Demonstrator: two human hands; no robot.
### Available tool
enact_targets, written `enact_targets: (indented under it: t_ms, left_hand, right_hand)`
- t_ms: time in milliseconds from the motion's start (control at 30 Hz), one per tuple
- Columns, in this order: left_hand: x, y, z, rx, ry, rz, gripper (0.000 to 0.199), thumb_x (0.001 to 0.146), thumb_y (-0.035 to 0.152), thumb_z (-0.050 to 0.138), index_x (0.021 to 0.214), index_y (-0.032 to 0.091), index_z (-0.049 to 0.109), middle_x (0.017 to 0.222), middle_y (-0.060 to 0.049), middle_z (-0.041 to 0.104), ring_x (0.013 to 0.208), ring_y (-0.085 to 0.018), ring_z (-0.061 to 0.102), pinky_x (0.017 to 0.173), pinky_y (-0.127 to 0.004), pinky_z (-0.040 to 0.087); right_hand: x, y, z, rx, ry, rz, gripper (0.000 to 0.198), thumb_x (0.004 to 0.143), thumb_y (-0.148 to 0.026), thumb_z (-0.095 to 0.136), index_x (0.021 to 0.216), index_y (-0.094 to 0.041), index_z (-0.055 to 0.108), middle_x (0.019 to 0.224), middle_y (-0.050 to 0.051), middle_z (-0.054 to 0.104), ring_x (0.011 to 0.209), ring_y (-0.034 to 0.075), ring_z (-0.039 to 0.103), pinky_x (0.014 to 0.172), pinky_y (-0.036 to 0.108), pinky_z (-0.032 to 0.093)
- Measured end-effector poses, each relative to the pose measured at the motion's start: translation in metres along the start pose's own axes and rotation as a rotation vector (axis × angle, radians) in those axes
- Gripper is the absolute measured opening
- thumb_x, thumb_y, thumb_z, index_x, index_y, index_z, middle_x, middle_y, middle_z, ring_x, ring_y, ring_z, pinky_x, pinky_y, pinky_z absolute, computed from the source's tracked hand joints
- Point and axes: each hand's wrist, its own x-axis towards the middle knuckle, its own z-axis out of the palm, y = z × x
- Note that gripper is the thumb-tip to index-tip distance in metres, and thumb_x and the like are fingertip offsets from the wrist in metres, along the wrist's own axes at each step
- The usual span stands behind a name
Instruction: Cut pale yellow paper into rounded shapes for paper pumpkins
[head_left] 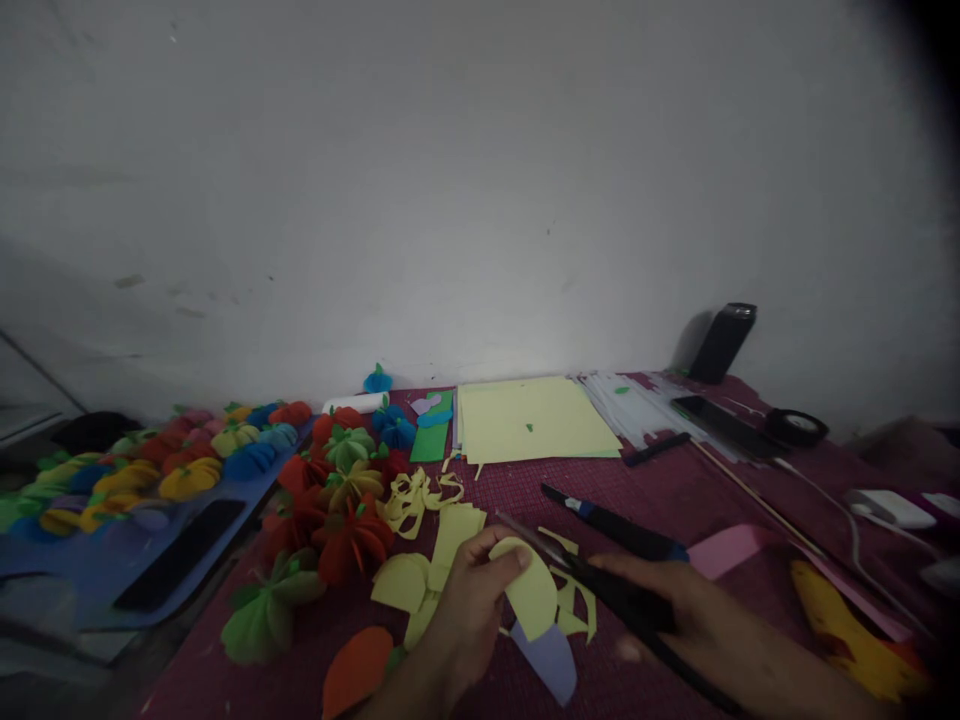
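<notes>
My left hand (480, 575) pinches a pale yellow paper piece (531, 597) with a rounded edge between thumb and fingers. Black-handled scissors (616, 597) sit in my right hand (686, 620), their blades reaching left along the far side of the yellow paper. Beneath that piece lies a lilac paper cutout (549, 662). Yellow offcuts (574, 610) rest on the maroon cloth beside the scissors. Left of my left hand are rounded yellow cutouts (401, 582), and an orange cutout (358, 668) lies nearer to me. Whether the blades are touching the paper, I cannot tell.
Folded paper pumpkins (352, 540) crowd the left side; more cover a blue board (82, 585). Yellow sheets (536, 420) are stacked by the wall. A dark-handled knife-like tool (626, 527), a phone (724, 425), a tape roll (795, 427) and a white charger (891, 508) lie rightward.
</notes>
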Motion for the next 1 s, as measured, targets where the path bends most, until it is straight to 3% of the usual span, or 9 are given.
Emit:
enact_targets:
  t_ms: [133, 233, 333, 533, 600, 667, 733, 800, 1000]
  left_hand:
    - [0.008, -0.004, -0.006, 0.044, 0.097, 0.036, 0.014, 0.067, 0.024, 0.063, 0.067, 0.012, 0.056, 0.059, 0.0, 0.053, 0.053, -0.01, 0.049, 0.054, -0.024, 0.039]
    - [0.014, -0.006, -0.012, 0.102, 0.145, 0.057, 0.017, 0.067, 0.027, 0.063, 0.07, 0.012, 0.056, 0.061, -0.001, 0.053, 0.054, -0.01, 0.048, 0.054, -0.023, 0.038]
    - [0.016, -0.008, -0.017, 0.163, 0.155, 0.094, 0.018, 0.068, 0.03, 0.061, 0.071, 0.012, 0.056, 0.062, -0.001, 0.054, 0.055, -0.01, 0.047, 0.054, -0.022, 0.037]
    - [0.013, -0.006, -0.014, 0.354, 0.179, 0.171, 0.016, 0.069, 0.029, 0.058, 0.068, 0.013, 0.057, 0.059, 0.001, 0.051, 0.055, -0.009, 0.044, 0.053, -0.021, 0.034]
    - [0.012, -0.005, -0.011, 0.424, 0.188, 0.198, 0.014, 0.068, 0.027, 0.058, 0.065, 0.013, 0.056, 0.056, 0.002, 0.048, 0.053, -0.009, 0.041, 0.051, -0.02, 0.032]
    - [0.011, -0.006, -0.008, 0.469, 0.175, 0.209, 0.013, 0.068, 0.026, 0.057, 0.063, 0.014, 0.056, 0.053, 0.003, 0.044, 0.051, -0.008, 0.038, 0.049, -0.019, 0.03]
    - [0.009, -0.008, -0.007, 0.481, 0.148, 0.201, 0.013, 0.068, 0.026, 0.056, 0.063, 0.014, 0.056, 0.052, 0.004, 0.043, 0.049, -0.008, 0.037, 0.047, -0.019, 0.029]
    - [0.008, -0.01, -0.006, 0.474, 0.115, 0.184, 0.012, 0.068, 0.026, 0.056, 0.065, 0.015, 0.056, 0.053, 0.003, 0.044, 0.049, -0.008, 0.037, 0.046, -0.019, 0.029]
    - [0.01, -0.007, -0.012, 0.488, 0.108, 0.242, 0.015, 0.069, 0.028, 0.056, 0.065, 0.014, 0.059, 0.054, 0.002, 0.047, 0.05, -0.009, 0.038, 0.047, -0.02, 0.03]
  right_hand:
    - [0.01, 0.027, -0.001, -0.102, 0.158, 0.056, 0.044, 0.072, -0.033, 0.054, 0.115, -0.023, 0.048, 0.107, 0.006, 0.06, 0.093, 0.024, 0.056, 0.077, 0.031, 0.045]
    - [0.017, 0.052, 0.002, -0.302, 0.214, 0.109, 0.042, 0.071, -0.027, 0.052, 0.112, -0.023, 0.045, 0.09, 0.004, 0.065, 0.078, 0.021, 0.061, 0.067, 0.028, 0.046]
    - [0.021, 0.071, 0.006, -0.501, 0.241, 0.122, 0.036, 0.069, -0.02, 0.05, 0.105, -0.022, 0.048, 0.087, 0.004, 0.065, 0.079, 0.021, 0.061, 0.068, 0.028, 0.045]
    - [0.022, 0.068, 0.001, -0.741, 0.272, 0.047, 0.028, 0.072, -0.026, 0.05, 0.098, -0.023, 0.06, 0.091, 0.007, 0.065, 0.081, 0.024, 0.061, 0.074, 0.036, 0.046]
    - [0.022, 0.054, 0.001, -0.666, 0.292, 0.032, 0.024, 0.075, -0.033, 0.049, 0.093, -0.024, 0.063, 0.092, 0.006, 0.065, 0.084, 0.024, 0.06, 0.077, 0.037, 0.045]
    - [0.024, 0.037, 0.006, -0.428, 0.266, 0.022, 0.03, 0.078, -0.04, 0.047, 0.1, -0.023, 0.059, 0.096, 0.006, 0.063, 0.088, 0.023, 0.058, 0.078, 0.035, 0.045]
    - [0.028, 0.021, 0.013, -0.108, 0.087, 0.01, 0.032, 0.079, -0.042, 0.046, 0.102, -0.022, 0.055, 0.091, 0.004, 0.063, 0.083, 0.02, 0.059, 0.071, 0.029, 0.048]
    - [0.034, 0.01, 0.021, 0.111, -0.036, 0.02, 0.027, 0.079, -0.043, 0.047, 0.091, -0.02, 0.056, 0.08, 0.002, 0.063, 0.073, 0.017, 0.059, 0.064, 0.026, 0.048]
    - [0.054, 0.006, 0.03, 0.328, -0.043, 0.111, 0.025, 0.075, -0.043, 0.054, 0.073, -0.018, 0.054, 0.061, -0.003, 0.053, 0.051, 0.01, 0.051, 0.05, 0.021, 0.042]
